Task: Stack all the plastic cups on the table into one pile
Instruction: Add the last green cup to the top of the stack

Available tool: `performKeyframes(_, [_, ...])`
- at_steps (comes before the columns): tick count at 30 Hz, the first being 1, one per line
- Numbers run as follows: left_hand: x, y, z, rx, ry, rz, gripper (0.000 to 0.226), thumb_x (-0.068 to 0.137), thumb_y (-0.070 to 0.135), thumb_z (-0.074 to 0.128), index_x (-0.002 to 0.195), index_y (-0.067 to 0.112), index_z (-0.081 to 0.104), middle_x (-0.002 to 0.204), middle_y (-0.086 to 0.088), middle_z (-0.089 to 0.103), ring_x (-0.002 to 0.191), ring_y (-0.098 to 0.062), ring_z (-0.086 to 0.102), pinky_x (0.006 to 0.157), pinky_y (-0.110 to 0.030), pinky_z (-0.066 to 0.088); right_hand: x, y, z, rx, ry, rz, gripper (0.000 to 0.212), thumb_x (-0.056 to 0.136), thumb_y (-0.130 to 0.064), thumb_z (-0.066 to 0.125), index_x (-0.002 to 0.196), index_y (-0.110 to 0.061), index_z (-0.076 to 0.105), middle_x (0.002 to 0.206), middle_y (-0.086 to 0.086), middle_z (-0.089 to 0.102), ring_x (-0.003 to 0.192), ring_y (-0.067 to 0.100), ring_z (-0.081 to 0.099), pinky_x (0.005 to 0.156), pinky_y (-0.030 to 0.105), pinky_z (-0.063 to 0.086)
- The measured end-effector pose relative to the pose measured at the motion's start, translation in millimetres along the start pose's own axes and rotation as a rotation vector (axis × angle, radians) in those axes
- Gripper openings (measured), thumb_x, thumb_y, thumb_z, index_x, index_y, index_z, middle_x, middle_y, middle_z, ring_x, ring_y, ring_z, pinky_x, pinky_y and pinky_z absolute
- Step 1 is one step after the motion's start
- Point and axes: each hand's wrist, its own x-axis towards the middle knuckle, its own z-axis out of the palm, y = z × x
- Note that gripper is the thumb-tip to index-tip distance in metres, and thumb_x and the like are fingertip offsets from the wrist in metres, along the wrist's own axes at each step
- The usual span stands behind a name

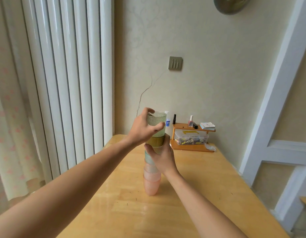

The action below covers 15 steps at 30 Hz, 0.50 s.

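A tall pile of plastic cups is seen standing upright near the middle of the pale wooden desk, with pink cups at the bottom, bluish-green ones above, then an olive cup, and a pale green textured cup seated at the top. The top cup is gripped around its side by the left hand, thumb toward the camera and fingers wrapped behind the rim. The upper middle of the pile is clasped by the right hand, closed around the cups just below the olive one. Both forearms are stretched forward from the lower edge of the view. At the far end of the desk, against a cream wall, a small wooden shelf is placed, bearing small bottles, cards and a clear box. A white ribbed radiator and a patterned curtain are seen to the left.
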Motion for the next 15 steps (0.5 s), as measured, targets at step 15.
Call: performKeyframes(15, [-25, -21, 31, -0.144, 0.119, -0.017, 0.066, 0.082, 0.028, 0.082, 0.136, 0.014, 0.045, 0.123, 0.001, 0.065, 0.111, -0.017, 0.062, 0.083, -0.014, 0.044, -3, 4, -2, -0.03, -0.074, 0.06, 0.072, 0.08, -0.031, 0.082, 0.137, -0.018, 0.042, 0.112, -0.009, 0.061, 0.11, 0.027, 0.067, 0.076, 0.031, 0.046])
